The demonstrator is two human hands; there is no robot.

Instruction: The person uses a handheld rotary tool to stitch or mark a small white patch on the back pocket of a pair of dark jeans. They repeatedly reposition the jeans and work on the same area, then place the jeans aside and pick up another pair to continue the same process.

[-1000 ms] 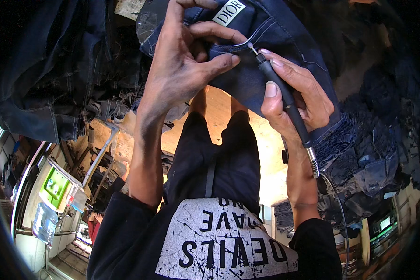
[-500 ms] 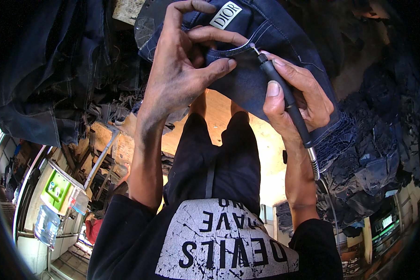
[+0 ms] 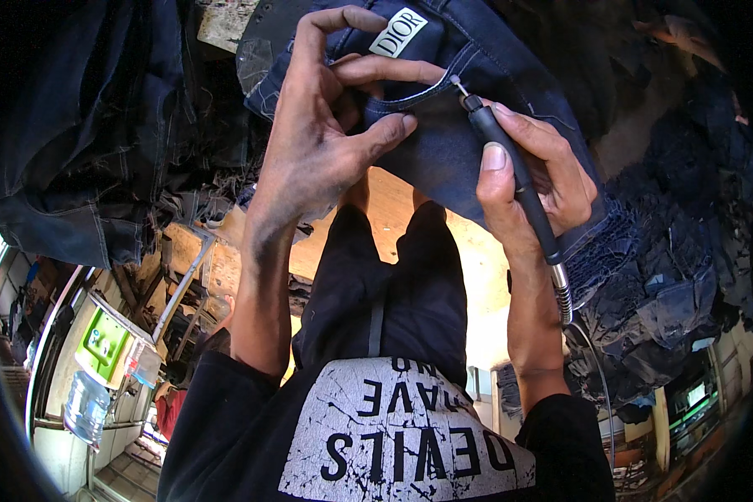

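A pair of dark blue jeans [image 3: 443, 142] hangs in front of me, with a white rectangular label near the top. My left hand [image 3: 326, 134] pinches the denim at a stitched pocket edge, fingers spread over the fabric. My right hand [image 3: 531, 180] grips a black pen-shaped rotary tool [image 3: 514, 180], held like a pencil. Its thin metal tip touches the pocket seam just right of my left fingers. A flexible metal shaft [image 3: 565, 301] runs from the tool's lower end down past my right wrist.
More dark jeans [image 3: 84, 151] hang at the left, and a heap of frayed denim [image 3: 669, 276] lies at the right. Below are my black trousers and printed shirt, a wooden floor [image 3: 393, 217], a green-and-white machine [image 3: 105, 343] and a plastic water bottle [image 3: 84, 406].
Both hands and the jeans have risen slightly in view. The tool tip has stayed on the pocket seam while my left fingers shifted their hold on the fabric.
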